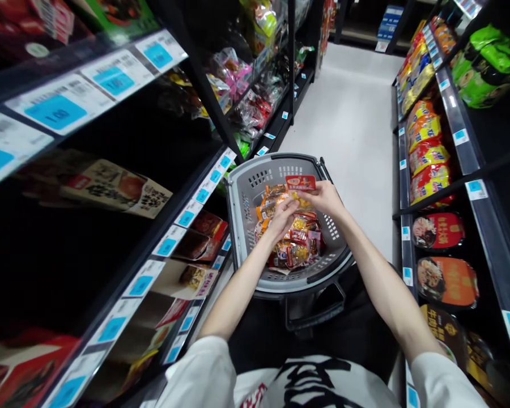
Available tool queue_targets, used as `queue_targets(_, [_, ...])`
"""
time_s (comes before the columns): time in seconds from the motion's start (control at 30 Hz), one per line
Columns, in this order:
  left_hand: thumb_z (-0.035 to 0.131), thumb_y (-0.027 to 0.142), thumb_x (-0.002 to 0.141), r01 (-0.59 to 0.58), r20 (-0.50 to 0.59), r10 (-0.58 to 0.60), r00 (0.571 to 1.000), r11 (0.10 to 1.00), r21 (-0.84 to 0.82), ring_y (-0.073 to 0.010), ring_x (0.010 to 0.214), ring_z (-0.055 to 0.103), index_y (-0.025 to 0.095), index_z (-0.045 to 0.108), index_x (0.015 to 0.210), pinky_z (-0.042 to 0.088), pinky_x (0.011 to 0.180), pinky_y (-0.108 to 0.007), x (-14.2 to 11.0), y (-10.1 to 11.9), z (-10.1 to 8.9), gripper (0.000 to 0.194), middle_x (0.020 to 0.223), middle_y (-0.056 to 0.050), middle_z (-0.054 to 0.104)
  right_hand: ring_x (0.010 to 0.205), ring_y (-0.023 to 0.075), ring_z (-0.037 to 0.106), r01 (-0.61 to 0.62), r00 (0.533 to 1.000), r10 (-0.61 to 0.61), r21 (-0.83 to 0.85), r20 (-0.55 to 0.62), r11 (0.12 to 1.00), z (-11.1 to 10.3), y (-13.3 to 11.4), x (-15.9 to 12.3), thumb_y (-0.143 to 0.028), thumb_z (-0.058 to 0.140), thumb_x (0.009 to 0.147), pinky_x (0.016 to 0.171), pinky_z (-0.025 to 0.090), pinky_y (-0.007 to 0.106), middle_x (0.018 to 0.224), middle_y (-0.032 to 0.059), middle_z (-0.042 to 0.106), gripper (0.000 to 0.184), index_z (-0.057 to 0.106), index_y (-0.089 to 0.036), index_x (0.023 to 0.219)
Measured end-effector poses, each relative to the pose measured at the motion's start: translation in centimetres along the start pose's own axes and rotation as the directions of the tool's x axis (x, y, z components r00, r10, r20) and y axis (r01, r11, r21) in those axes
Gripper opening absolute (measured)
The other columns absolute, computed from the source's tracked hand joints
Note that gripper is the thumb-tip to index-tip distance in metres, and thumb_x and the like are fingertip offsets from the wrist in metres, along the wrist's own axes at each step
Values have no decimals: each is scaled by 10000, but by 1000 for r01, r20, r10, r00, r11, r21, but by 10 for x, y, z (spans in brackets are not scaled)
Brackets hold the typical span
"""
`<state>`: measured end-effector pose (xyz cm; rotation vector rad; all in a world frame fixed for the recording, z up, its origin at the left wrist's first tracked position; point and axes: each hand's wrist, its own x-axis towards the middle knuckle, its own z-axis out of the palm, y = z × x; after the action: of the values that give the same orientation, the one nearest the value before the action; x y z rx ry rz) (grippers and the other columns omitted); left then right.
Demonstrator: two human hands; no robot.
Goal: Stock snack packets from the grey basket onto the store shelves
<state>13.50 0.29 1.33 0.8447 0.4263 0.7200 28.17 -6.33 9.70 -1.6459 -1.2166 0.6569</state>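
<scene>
A small snack packet (301, 183) with a red top and a yellowish see-through part is held up over the shopping basket (237, 199). My right hand (324, 198) grips it from the right, with the thumb across its front. At its lower left, the fingers of my left hand (284, 216) are pinched together on its edge. Beneath both hands, several snack packets (296, 254) in clear, red and orange wrapping lie piled in the grey basket. The black basket handle (317, 323) hangs down on the side nearest me.
Dark shelving with blue and white price tags (139, 286) runs along the left, holding boxed and bagged food. On the right, shelves carry bagged noodles (429, 156) and sealed bowls (447, 280). Pale aisle floor (348, 102) stretches ahead to another shelf.
</scene>
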Motion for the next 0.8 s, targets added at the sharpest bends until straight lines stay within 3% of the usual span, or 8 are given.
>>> queue_targets(0.07, [1031, 413, 628, -25, -21, 26, 999, 998, 55, -211, 978, 705, 198, 770, 903, 538, 933, -329, 0, -1, -1, 436, 867, -19, 734, 1024, 275, 795, -49, 998, 55, 171, -32, 984, 6, 7, 2, -361, 886, 808, 949, 619, 402, 1061, 83, 846, 317, 847, -177, 1062])
queue_targets(0.2, [1013, 478, 637, -94, -47, 107, 993, 971, 222, -218, 845, 673, 189, 760, 808, 524, 781, -329, -1, 1, -4, 421, 788, -22, 702, 969, 282, 802, -121, 987, 153, 390, -54, 913, 12, 10, 2, -487, 957, 667, 925, 634, 428, 1045, 100, 844, 483, 833, -166, 1006])
queue_targets(0.33, [1024, 502, 606, -130, -62, 153, 986, 954, 271, -170, 688, 593, 180, 726, 686, 455, 661, -293, -3, 4, -5, 446, 665, 8, 623, 855, 257, 787, -164, 978, 205, 432, -49, 887, 11, 4, 2, -497, 999, 570, 837, 623, 381, 932, 98, 837, 523, 822, -150, 917])
queue_targets(0.47, [1035, 508, 574, -149, -58, 173, 983, 945, 292, -127, 605, 522, 166, 742, 663, 403, 615, -272, -5, 8, 0, 459, 614, 26, 593, 767, 225, 756, -222, 957, 284, 469, -65, 855, 11, -3, 1, -560, 967, 598, 726, 602, 343, 871, 90, 820, 527, 802, -155, 892])
queue_targets(0.8, [996, 452, 643, -128, -45, 144, 989, 956, 264, -194, 737, 661, 182, 829, 859, 523, 742, -325, -7, 12, 0, 384, 813, -36, 757, 831, 239, 768, -196, 968, 242, 403, -68, 894, 13, -2, 1, -624, 907, 698, 744, 619, 353, 923, 97, 826, 513, 803, -178, 928])
